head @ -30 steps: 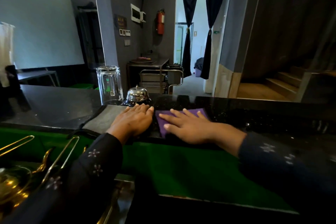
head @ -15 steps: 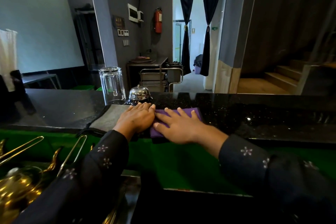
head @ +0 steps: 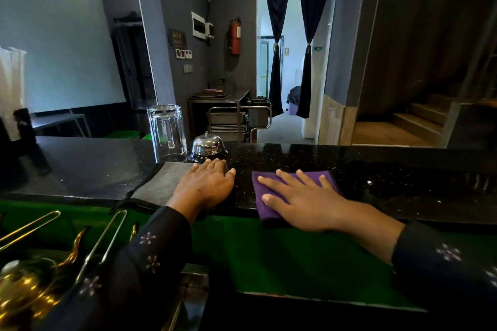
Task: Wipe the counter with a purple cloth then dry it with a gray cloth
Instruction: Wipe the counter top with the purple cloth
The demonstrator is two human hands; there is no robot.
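Left hand (head: 205,187) is laid flat, palm down and fingers together, on the right edge of the gray cloth (head: 164,183), nothing being gripped. That cloth is spread flat on the black counter (head: 295,156), its near corner hanging slightly over the front edge.

At the far left of the lower shelf, a golden teapot (head: 24,285) is seen, its lid shut so that its contents cannot be told; thin golden loop handles (head: 107,239) rise beside it. Behind the gray cloth an upturned clear glass (head: 167,131) is stood mouth down on the counter, and nothing is held in it. Just to its right a chrome call bell (head: 207,145) is placed, close to the left fingertips; whether it is touched cannot be told.

A bare strip of counter is left between the two hands. Further right, the purple cloth (head: 265,205) is pressed flat to the counter near the front edge, its near corner overhanging. It is covered by the right hand (head: 304,203), whose fingers are spread wide and flat on top, without any pinch. Dark flowered sleeves (head: 150,252) are worn on both arms. Below the counter a green lining (head: 269,255) is seen.
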